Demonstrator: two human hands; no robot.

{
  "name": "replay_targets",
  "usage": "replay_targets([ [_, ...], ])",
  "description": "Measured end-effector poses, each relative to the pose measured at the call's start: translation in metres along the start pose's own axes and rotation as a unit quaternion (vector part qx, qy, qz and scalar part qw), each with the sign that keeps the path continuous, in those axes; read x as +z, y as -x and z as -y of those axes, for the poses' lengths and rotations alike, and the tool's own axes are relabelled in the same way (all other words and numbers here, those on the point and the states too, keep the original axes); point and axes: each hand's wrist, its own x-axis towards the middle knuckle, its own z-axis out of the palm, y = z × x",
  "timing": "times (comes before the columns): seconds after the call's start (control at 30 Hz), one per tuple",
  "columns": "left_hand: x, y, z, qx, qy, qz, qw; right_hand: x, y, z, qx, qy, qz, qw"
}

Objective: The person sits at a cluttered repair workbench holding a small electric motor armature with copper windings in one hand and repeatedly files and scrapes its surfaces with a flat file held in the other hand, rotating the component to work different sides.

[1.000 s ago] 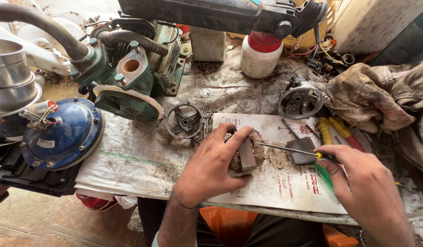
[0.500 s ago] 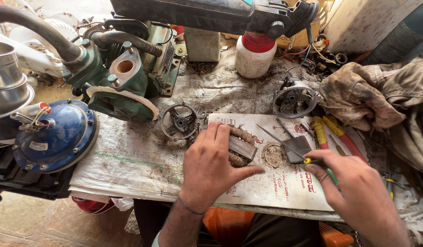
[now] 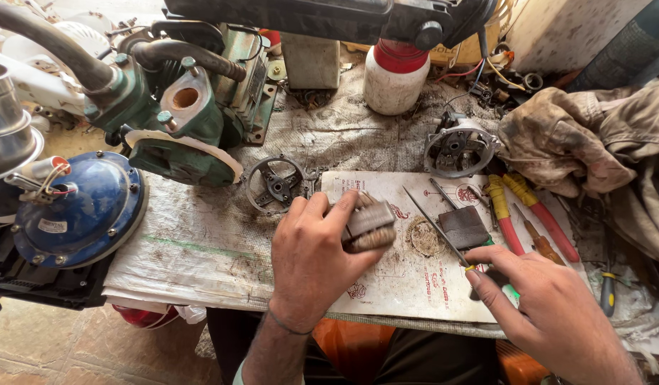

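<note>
My left hand (image 3: 311, 257) grips a small motor armature (image 3: 372, 227) with copper windings and holds it just above a white printed paper sheet (image 3: 415, 285) on the bench. My right hand (image 3: 550, 314) holds a screwdriver (image 3: 436, 228) by its green and yellow handle; the thin shaft points up and left over the sheet. Beside the shaft lie a round dusty ring (image 3: 423, 237) and a dark square block (image 3: 463, 227).
A green pump body (image 3: 179, 121) and a blue round housing (image 3: 80, 210) stand at the left. Two metal end caps (image 3: 276, 184) (image 3: 459, 146), a white jar with a red lid (image 3: 395, 75), red and yellow handled tools (image 3: 529, 214) and a dirty rag (image 3: 586, 135) surround the sheet.
My left hand has lifted the armature off the sheet and turned it. My right hand has drawn back toward me with the screwdriver, away from the armature.
</note>
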Motion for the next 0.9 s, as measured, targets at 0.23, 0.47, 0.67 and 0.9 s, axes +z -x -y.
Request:
replay_targets([
  [0.23, 0.01, -0.005, 0.003, -0.057, 0.001, -0.008, 0.998, 0.006, 0.005, -0.007, 0.008, 0.012, -0.009, 1.0],
  [0.47, 0.01, -0.003, 0.005, -0.053, 0.007, -0.009, 0.999, 0.013, 0.002, -0.001, -0.014, 0.016, -0.003, 1.0],
  [0.67, 0.01, -0.002, 0.005, -0.055, 0.011, -0.005, 0.998, 0.015, -0.001, 0.002, -0.031, 0.008, -0.001, 0.999],
  [0.9, 0.015, -0.002, 0.007, -0.042, 0.019, -0.012, 0.999, 0.016, 0.001, -0.003, -0.024, 0.015, -0.026, 0.999],
])
